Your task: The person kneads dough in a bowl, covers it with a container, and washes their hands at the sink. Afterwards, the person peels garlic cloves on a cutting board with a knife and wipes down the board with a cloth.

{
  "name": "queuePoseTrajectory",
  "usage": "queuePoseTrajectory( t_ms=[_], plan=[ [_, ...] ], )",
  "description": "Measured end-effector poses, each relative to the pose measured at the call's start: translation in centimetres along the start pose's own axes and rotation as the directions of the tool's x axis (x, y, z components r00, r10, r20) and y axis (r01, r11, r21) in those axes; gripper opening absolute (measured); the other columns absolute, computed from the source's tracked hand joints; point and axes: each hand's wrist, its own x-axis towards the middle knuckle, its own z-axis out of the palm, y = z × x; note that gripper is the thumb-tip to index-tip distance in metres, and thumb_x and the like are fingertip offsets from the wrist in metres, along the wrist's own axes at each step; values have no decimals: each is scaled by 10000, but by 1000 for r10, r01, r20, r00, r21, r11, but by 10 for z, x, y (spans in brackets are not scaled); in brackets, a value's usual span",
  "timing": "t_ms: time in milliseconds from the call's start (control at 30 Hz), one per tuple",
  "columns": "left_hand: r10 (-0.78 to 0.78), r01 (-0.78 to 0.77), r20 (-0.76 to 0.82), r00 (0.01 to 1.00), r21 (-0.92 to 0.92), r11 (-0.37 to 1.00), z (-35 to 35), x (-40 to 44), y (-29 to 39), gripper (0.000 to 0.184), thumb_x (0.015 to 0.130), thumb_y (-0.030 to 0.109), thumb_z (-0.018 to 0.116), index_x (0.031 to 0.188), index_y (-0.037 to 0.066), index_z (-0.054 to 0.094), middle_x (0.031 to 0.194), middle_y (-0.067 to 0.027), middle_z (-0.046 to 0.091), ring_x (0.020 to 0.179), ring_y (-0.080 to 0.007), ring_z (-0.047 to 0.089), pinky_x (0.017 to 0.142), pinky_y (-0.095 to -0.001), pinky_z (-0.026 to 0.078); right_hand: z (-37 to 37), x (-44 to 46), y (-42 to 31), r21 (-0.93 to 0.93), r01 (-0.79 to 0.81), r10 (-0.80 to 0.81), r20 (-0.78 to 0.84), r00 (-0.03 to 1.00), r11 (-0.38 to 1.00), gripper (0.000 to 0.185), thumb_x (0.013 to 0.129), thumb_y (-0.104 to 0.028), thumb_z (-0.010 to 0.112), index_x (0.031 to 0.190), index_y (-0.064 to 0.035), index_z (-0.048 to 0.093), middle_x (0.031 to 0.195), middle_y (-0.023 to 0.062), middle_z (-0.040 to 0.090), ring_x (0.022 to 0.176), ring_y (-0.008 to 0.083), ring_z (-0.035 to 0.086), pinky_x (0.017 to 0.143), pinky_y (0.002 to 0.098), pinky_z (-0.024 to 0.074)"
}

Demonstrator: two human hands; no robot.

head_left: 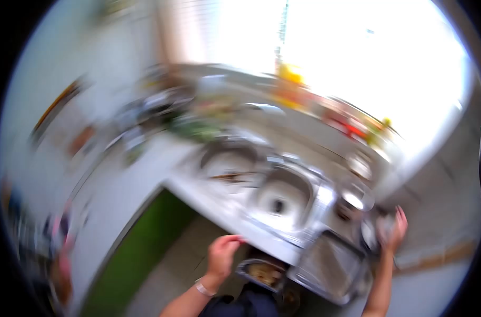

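Observation:
Motion blurs the whole head view. My left hand (pixel 223 258) is beside the front edge of the counter, below the sinks, its fingers pressed together; whatever may be between them is too small to make out. At the right end of the counter, my right hand (pixel 396 231) has its fingers pointing up, next to a pale, shiny thing (pixel 383 227); the smear hides whether it grips this. A metal tray (pixel 329 267) lies between my hands, with a small container of pale pieces (pixel 263 273) below and left of it.
Two steel basins, the left (pixel 227 161) with thin brown sticks across it and the right (pixel 284 198) with a dark drain, are set into the white counter (pixel 140 182). A shiny metal pot (pixel 354 198) stands right of them. Leafy greens (pixel 195 128) lie behind; coloured bottles (pixel 290 87) line the windowsill.

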Motion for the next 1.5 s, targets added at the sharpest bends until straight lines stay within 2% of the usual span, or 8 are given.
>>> queuePoseTrajectory(
  t_ms=[167, 233, 267, 300, 533, 767, 1133, 1500],
  plan=[
    [200, -205, -165, 966, -10, 979, -163, -87, 18, 202, 898, 46, 479, 1048, 1, 606, 949, -73, 635, 926, -134, 592, 850, -258, 458, 176, -188, -100, 289, -129, -134, 736, 664, 949, 363, 943, -225, 477, 1205, 23, 514, 1153, 173, 569, 1078, 267, 541, 878, 332, 484],
    [283, -291, -297, 912, 17, 957, -251, -137, 6, 210, 926, 74, 465, 1081, -8, 580, 994, -64, 632, 978, -134, 573, 893, -257, 427, 196, -324, -204, 196, -369, -64, 938, 341, 909, 390, 935, -187, 475, 1257, 32, 449, 1189, 185, 545, 1086, 290, 531, 911, 396, 467],
    [310, -330, -435, 845, 32, 944, -293, -165, 5, 206, 919, 66, 470, 1075, -9, 582, 993, -74, 630, 969, -136, 575, 888, -258, 430, 212, -377, -221, -129, -692, 28, 987, -155, 710, 568, 966, -316, 402, 1451, -114, 188, 1506, 194, 56, 1398, 291, 76, 1121, 501, 89],
    [323, -360, -553, 768, 44, 932, -338, -206, 6, 202, 912, 58, 474, 1069, -10, 584, 991, -84, 629, 960, -137, 578, 883, -260, 432, 241, -474, -253, 174, -431, -188, 982, 9, 885, 239, 910, -128, 528, 1095, 17, 574, 1024, 73, 610, 940, 143, 558, 857, 257, 429],
    [312, -485, -942, 122, 218, 847, -502, -428, 35, 225, 857, -17, 475, 1050, -11, 590, 996, -102, 624, 957, -176, 578, 893, -280, 422, 266, -758, -449, 438, -230, -454, 520, -723, 869, 329, 888, -117, 561, 1203, -31, 524, 1091, 71, 621, 1001, 163, 575, 873, 278, 443],
    [133, -370, -969, -210, 205, 906, -600, -515, 17, 238, 819, -29, 496, 1030, -14, 604, 1054, -83, 612, 1024, -146, 532, 902, -261, 380, 322, -963, -587, 837, -146, -498, 165, -851, 527, 510, 843, -219, 618, 1304, -76, 451, 1074, 138, 625, 1022, 324, 578, 873, 378, 450],
    [83, -221, -925, -372, 175, 960, -831, -573, 143, 264, 819, 19, 507, 1064, -2, 604, 1075, -66, 605, 1019, -139, 510, 939, -272, 341, 484, -1278, -775, 938, 345, -868, 190, -458, 24, 488, 779, -258, 653, 1247, -214, 520, 1244, 134, 512, 1131, 343, 474, 911, 419, 415],
    [68, -196, -998, -3, 67, 978, -1068, -586, 159, 266, 803, -18, 521, 1059, -8, 593, 1096, -95, 591, 1068, -195, 523, 960, -310, 367, 474, -1382, -860, 882, -37, -796, 405, -450, 470, 280, 675, -20, 573, 925, -113, 661, 936, 104, 560, 806, 306, 548, 748, 380, 469]
  ],
)
